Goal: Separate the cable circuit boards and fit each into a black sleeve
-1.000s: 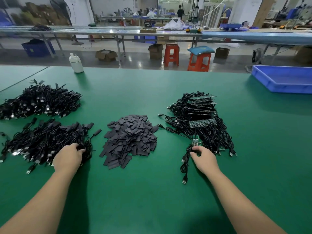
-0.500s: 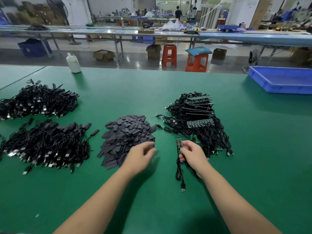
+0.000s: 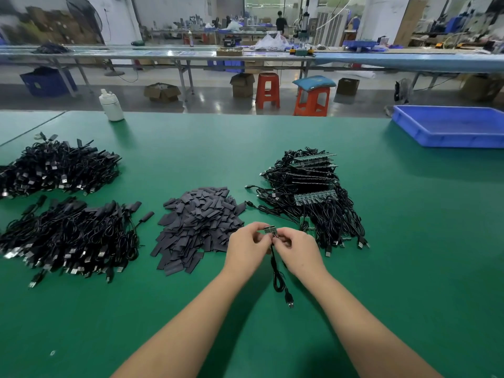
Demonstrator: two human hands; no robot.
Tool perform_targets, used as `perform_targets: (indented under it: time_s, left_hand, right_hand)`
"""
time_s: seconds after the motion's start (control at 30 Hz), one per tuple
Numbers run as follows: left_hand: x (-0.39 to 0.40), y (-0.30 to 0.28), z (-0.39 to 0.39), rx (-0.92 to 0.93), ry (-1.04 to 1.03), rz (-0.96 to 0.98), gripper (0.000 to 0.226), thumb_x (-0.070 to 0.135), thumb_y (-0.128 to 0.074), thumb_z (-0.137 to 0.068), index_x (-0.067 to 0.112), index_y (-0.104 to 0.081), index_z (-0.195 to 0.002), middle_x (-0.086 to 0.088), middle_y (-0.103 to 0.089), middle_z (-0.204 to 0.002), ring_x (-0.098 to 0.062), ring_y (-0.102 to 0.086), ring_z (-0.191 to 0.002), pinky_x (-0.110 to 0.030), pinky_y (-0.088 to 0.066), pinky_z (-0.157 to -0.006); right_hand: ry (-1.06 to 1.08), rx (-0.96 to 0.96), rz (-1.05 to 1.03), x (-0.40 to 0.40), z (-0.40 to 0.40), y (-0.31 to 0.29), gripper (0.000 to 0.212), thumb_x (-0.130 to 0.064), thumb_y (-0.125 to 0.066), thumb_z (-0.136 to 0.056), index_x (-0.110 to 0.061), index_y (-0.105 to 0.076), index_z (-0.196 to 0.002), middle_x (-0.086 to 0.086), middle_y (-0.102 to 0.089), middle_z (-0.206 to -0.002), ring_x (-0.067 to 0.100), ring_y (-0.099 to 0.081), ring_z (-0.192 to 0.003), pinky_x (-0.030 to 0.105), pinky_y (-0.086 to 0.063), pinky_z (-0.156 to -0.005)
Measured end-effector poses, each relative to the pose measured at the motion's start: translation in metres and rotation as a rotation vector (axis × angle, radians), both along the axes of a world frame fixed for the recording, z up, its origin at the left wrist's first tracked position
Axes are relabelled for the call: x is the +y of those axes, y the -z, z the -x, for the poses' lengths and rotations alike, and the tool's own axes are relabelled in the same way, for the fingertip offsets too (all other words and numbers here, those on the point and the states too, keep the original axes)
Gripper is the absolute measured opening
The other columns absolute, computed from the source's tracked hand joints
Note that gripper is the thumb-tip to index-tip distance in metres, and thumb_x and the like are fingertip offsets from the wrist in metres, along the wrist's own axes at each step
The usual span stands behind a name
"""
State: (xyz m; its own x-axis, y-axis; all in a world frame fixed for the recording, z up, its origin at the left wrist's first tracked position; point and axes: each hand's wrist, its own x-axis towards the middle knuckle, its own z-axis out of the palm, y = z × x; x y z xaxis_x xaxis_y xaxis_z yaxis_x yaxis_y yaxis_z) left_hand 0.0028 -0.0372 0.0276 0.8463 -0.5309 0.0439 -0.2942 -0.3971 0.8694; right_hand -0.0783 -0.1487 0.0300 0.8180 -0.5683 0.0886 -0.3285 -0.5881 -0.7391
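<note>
The tabletop (image 3: 381,268) is showing a plain deep green. The heap of sleeves (image 3: 199,222) is looking matte dark grey to black, and the cable piles at the left (image 3: 68,236) are lying glossy black, flecked with silvery plug ends. The stacked circuit boards (image 3: 315,197) are showing green with small dark parts amid black cables. The tray (image 3: 450,126) is glowing bright blue, the bottle (image 3: 111,105) is sitting white, and the stools (image 3: 268,90) are standing orange-red, one carrying a blue cushion (image 3: 313,81).

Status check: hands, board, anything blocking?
Left hand and right hand both pinching board strip, cable dangling. No sleeve picked yet. Nothing blocking.
</note>
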Motion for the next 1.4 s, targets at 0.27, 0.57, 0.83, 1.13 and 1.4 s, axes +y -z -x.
perform_targets:
  time_s: [0.27, 0.57, 0.83, 1.13, 1.4]
  left_hand:
    - [-0.001, -0.01, 0.004, -0.086, -0.026, -0.075, 0.014, 0.029, -0.061, -0.087, 0.024, -0.07, -0.078, 0.008, -0.07, -0.069, -0.009, -0.066, -0.069, -0.032, -0.054, -0.072]
    - [0.003, -0.013, 0.002, -0.134, -0.026, -0.131, 0.013, 0.03, -0.063, -0.085, 0.022, -0.071, -0.078, 0.007, -0.07, -0.067, -0.01, -0.065, -0.068, -0.032, -0.054, -0.069]
    - [0.005, -0.011, 0.006, -0.151, -0.048, -0.143, 0.014, 0.03, -0.066, -0.083, 0.019, -0.071, -0.076, 0.006, -0.07, -0.066, -0.01, -0.065, -0.066, -0.03, -0.054, -0.068]
    - [0.004, -0.003, 0.009, -0.195, -0.089, -0.103, 0.019, 0.029, -0.065, -0.083, 0.017, -0.065, -0.068, 0.005, -0.067, -0.062, -0.013, -0.062, -0.063, -0.031, -0.051, -0.063]
    - [0.017, 0.0, -0.007, -0.134, -0.147, -0.069, 0.02, 0.027, -0.062, -0.086, 0.016, -0.065, -0.069, 0.003, -0.068, -0.061, -0.018, -0.065, -0.065, -0.031, -0.052, -0.065]
  right_hand:
    - [0.055, -0.076, 0.044, 0.007, -0.001, -0.003, 0.02, -0.019, -0.063, -0.091, -0.02, -0.075, -0.107, -0.01, -0.07, -0.079, 0.012, -0.067, -0.077, 0.032, -0.055, -0.078]
    - [0.065, -0.091, 0.079, 0.008, 0.001, -0.002, 0.014, -0.026, -0.063, -0.092, -0.022, -0.077, -0.095, -0.006, -0.072, -0.073, 0.012, -0.06, -0.066, 0.027, -0.044, -0.062]
    - [0.084, -0.069, 0.114, 0.013, 0.002, 0.007, 0.019, -0.027, -0.061, -0.094, -0.017, -0.077, -0.099, 0.003, -0.075, -0.081, 0.024, -0.064, -0.073, 0.033, -0.048, -0.068]
    - [0.127, -0.092, 0.136, 0.018, 0.002, 0.011, 0.019, -0.026, -0.061, -0.095, -0.016, -0.076, -0.092, 0.001, -0.074, -0.075, 0.022, -0.063, -0.067, 0.035, -0.051, -0.067]
    - [0.225, -0.068, -0.149, -0.017, 0.0, 0.008, 0.028, -0.016, -0.055, -0.099, -0.013, -0.065, -0.124, -0.007, -0.071, -0.093, 0.009, -0.067, -0.079, 0.036, -0.059, -0.078]
